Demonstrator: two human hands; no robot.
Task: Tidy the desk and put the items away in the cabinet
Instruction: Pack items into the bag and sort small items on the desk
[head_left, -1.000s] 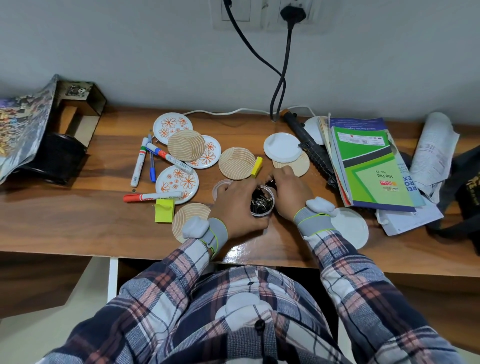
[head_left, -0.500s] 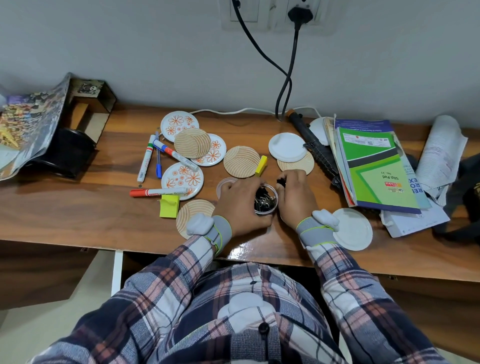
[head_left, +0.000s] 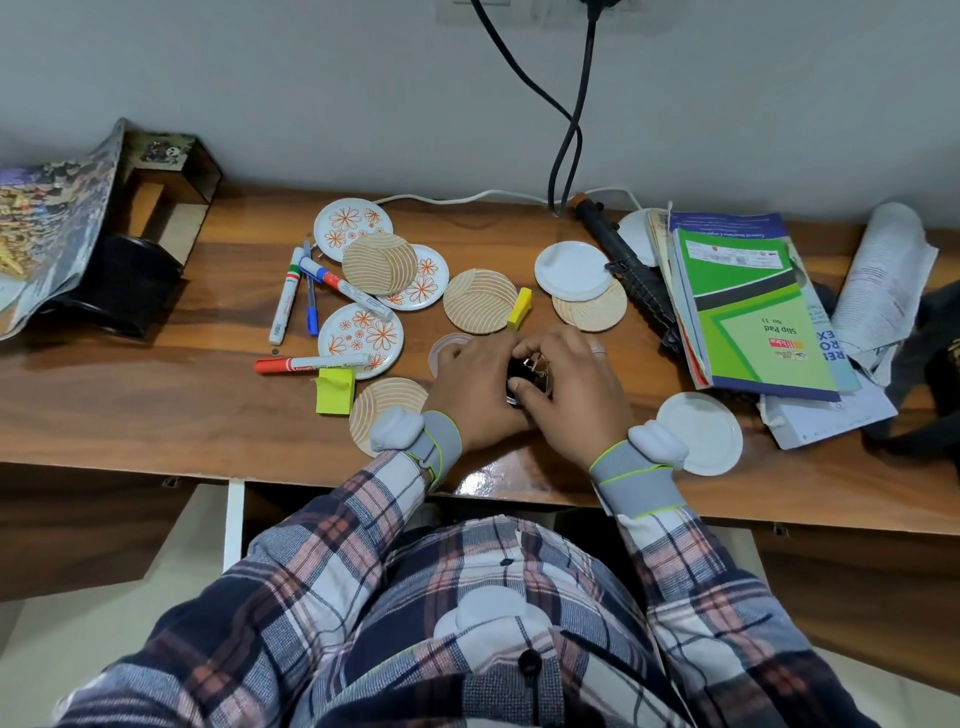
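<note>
Binder clips (head_left: 537, 364) fill a small round pot (head_left: 515, 370) at the near middle of the tabletop (head_left: 156, 405), and both hands are closed around it. The left hand (head_left: 470, 395) holds the pot with its fingers curled round its left side. The right hand (head_left: 576, 389) has its fingers bent over the mouth and its thumb against the near rim, apparently pressing the clips down. A clear lid (head_left: 445, 347) lies just left of the pot, partly hidden by the left hand, so the pot is not yet closed. Around it are striped wooden coasters (head_left: 480, 301), flowered coasters (head_left: 361, 338) and plain white discs (head_left: 574, 270), some overlapping. To the left lie three markers (head_left: 285, 296), a blue pen (head_left: 310, 306) and a pad of yellow sticky notes (head_left: 335, 389), with a small yellow block (head_left: 519, 309) just beyond the hands. A black tool (head_left: 631, 275) leans against a stack of pads (head_left: 753, 312) on the right, next to loose papers (head_left: 883, 280). At the far left stand a wooden organiser (head_left: 166, 176) and a black cup (head_left: 119, 291). The task looks barely begun: only the clips are gathered, nothing appears put away, and almost everything else remains to be sorted. Brown panels show below the tabletop, but I cannot tell which of them is the cabinet.
</note>
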